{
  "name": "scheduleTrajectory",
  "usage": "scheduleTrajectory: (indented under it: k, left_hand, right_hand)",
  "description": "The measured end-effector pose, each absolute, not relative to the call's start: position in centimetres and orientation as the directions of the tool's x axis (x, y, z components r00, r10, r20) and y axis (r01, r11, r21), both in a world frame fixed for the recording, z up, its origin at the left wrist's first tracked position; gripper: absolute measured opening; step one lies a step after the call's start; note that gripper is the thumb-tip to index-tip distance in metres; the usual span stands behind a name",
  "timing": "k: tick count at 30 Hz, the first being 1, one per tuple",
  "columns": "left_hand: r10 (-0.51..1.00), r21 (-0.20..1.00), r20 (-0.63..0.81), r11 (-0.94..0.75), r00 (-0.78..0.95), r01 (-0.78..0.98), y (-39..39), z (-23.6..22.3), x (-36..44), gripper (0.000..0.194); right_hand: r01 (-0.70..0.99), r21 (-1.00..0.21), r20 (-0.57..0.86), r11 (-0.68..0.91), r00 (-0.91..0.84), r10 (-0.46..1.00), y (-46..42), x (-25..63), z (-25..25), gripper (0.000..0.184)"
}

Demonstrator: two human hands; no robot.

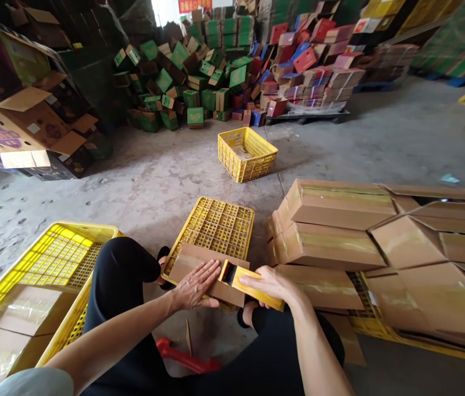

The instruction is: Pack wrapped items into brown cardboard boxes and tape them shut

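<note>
Your left hand (197,284) lies flat, with fingers stretched out and nothing gripped, and it presses on the top of a brown box (186,262). Your right hand (266,285) is closed around a yellow tool (239,276), which has a dark opening at its front end. This front end is on the box, just beside the left fingertips. The two hands are near each other, but they do not touch.

The box lies on the near part of a yellow crate (218,224), between your knees, and the grid face of this crate is turned upward. How thick the box is, I cannot tell from this angle. Under it, on the floor (145,192), there is a red object (186,358), partly hidden by your leg (112,313).

On your left side stands a bigger yellow basket (86,232), with taped boxes (29,308) inside. On your right side, many taped cartons (339,206) are piled in layers, and yellow plastic shows below them. In front of you, an open yellow bin (267,159) stands alone on the floor. Farther behind it lies a big heap of green packages (195,115), next to red and blue ones (304,59).
</note>
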State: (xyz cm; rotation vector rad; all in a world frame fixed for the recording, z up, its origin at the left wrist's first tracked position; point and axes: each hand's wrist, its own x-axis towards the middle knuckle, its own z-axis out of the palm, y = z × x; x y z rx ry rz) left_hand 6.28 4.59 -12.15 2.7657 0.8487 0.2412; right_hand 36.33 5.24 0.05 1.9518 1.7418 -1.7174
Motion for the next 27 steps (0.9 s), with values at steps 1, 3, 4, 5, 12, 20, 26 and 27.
scheduleTrajectory:
  k: [1, 3, 4, 5, 12, 20, 26, 27]
  left_hand:
    - [0.563, 0.277, 0.084, -0.806, 0.822, 0.524, 4.7, -12.1, 6.2, 0.107]
    - [0.550, 0.282, 0.078, -0.812, 0.831, 0.511, 5.1, -12.1, 6.1, 0.107]
    - [0.543, 0.283, 0.075, -0.816, 0.836, 0.505, 5.3, -12.1, 6.0, 0.107]
    - [0.536, 0.283, 0.071, -0.820, 0.841, 0.498, 5.5, -12.1, 6.0, 0.107]
    - [0.487, 0.313, 0.050, -0.837, 0.872, 0.449, 7.0, -12.4, 5.5, 0.103]
    - [0.522, 0.429, 0.035, -0.778, 0.852, 0.459, 10.0, -12.7, 0.5, 0.084]
    - [0.587, 0.406, 0.031, -0.747, 0.809, 0.526, 10.1, -10.4, -0.5, 0.075]
    - [0.608, 0.400, 0.056, -0.740, 0.792, 0.540, 9.4, -10.4, 0.1, 0.077]
  right_hand:
    - [0.694, -0.606, -0.696, -0.389, -0.226, 0.681, 5.2, 36.4, 0.0, 0.038]
    - [0.684, -0.603, -0.711, -0.411, -0.228, 0.665, 5.1, 36.6, 0.1, 0.037]
    - [0.682, -0.599, -0.719, -0.420, -0.227, 0.657, 5.0, 36.8, 0.3, 0.037]
    - [0.679, -0.595, -0.726, -0.429, -0.225, 0.650, 4.9, 37.1, 0.4, 0.037]
    - [0.658, -0.597, -0.725, -0.460, -0.197, 0.659, 4.3, 38.4, 0.4, 0.046]
    - [0.566, -0.689, -0.681, -0.452, -0.294, 0.671, 4.9, 33.7, -0.7, 0.052]
    - [0.560, -0.716, -0.648, -0.417, -0.310, 0.695, 6.0, 31.5, -1.5, 0.055]
    - [0.567, -0.713, -0.646, -0.412, -0.306, 0.699, 5.9, 31.6, -1.7, 0.054]
